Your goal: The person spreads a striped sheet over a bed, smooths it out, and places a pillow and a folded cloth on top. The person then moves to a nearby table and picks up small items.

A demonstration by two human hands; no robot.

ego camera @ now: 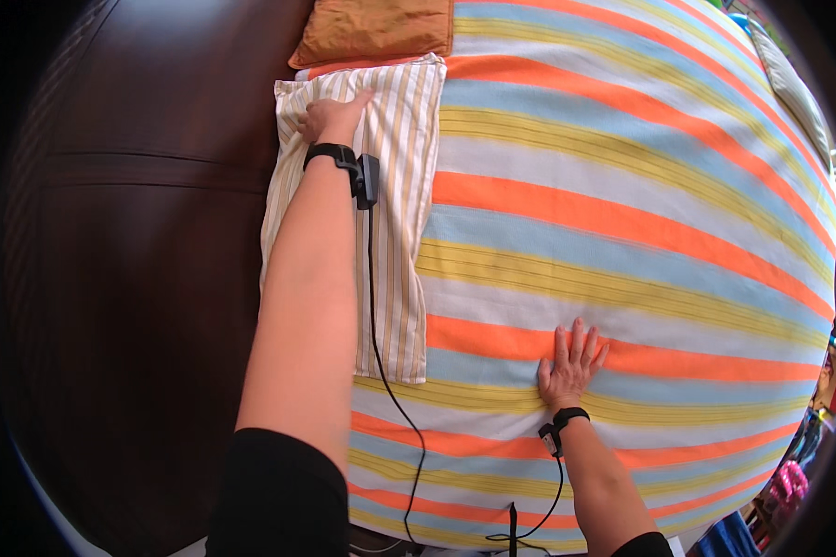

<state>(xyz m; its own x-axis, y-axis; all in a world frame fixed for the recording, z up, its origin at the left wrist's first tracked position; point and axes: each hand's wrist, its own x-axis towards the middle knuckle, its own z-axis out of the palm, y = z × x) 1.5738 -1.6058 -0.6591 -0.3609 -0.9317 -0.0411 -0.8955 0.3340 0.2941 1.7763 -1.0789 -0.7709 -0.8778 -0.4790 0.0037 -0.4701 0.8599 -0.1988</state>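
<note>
My left hand (331, 120) reaches far forward and rests on a striped pillow (397, 139). Its thumb points away to the right; its fingers bend at the left side and are partly hidden. The pillow is white with tan stripes and lies lengthwise along a dark headboard (146, 244). My forearm covers part of it. Flat on the bedspread (641, 216), with fingers spread, is my right hand (571, 365). The bedspread has orange, blue, yellow and white stripes.
An orange pillow (380, 31) lies beyond the striped one. Both wrists wear black straps with small devices, and a black cable (397, 404) trails from the left one (367, 182). A pale cushion (791, 87) is at the far right edge, with a pink cloth (788, 484) lower down.
</note>
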